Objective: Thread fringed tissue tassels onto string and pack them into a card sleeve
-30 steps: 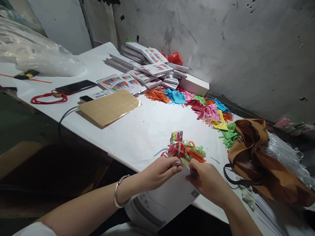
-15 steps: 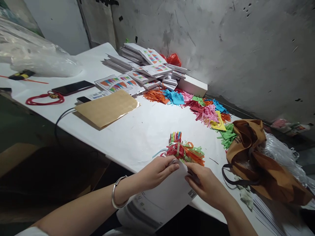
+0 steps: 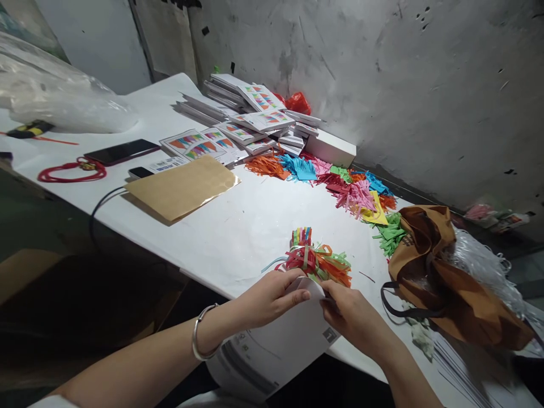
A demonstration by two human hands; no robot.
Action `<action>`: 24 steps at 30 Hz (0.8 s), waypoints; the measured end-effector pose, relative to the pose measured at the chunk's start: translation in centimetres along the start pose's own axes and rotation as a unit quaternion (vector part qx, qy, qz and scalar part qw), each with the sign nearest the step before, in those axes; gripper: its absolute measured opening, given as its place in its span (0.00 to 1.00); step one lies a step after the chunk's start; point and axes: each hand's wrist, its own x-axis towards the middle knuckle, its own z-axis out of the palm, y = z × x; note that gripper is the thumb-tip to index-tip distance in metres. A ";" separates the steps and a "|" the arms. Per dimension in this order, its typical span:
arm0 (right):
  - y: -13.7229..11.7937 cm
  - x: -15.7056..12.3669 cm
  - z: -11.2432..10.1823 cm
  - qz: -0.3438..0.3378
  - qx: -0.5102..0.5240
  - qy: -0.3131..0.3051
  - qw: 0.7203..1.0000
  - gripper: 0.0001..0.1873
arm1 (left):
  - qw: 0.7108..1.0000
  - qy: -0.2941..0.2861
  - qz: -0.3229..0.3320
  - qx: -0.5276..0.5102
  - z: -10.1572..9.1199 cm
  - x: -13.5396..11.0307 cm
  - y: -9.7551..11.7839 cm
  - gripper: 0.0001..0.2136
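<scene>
Between my hands is a white printed sheet point(image 3: 276, 345), its top edge curled and its lower part hanging past the table edge. My left hand point(image 3: 278, 297) grips the upper left of the sheet, thumb on the near face and fingers behind. At the upper right edge, my right hand point(image 3: 351, 311) pinches the paper between thumb and fingers. Just beyond my hands lies a bundle of multicoloured paper tassels point(image 3: 317, 258), partly hidden by the sheet and fingers. Whether my fingertips touch the bundle I cannot tell.
A brown envelope point(image 3: 182, 190), a phone point(image 3: 123, 152) and a red cord point(image 3: 72, 170) lie to the left. Printed packs point(image 3: 259, 122) are piled at the back, with coloured fringed paper point(image 3: 357, 195) along the wall side. A brown bag point(image 3: 459, 277) stands right.
My hands and the sheet stay nearly in place, the curled top edge bending slightly more. The whole view has shifted a little.
</scene>
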 end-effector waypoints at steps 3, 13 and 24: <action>0.1 0.0 0.1 -0.001 -0.009 0.005 1.000 0.12 | 1.000 0.002 0.005 -0.004 0.1 0.0 -0.1 0.19; 0.6 0.2 0.5 0.002 -0.008 0.007 1.000 0.06 | 1.000 0.002 -0.001 -0.020 0.4 -0.1 -0.3 0.19; 0.1 0.4 -0.1 -0.004 0.086 -0.048 0.995 0.05 | 0.998 0.012 0.003 -0.058 0.5 -0.5 -0.1 0.14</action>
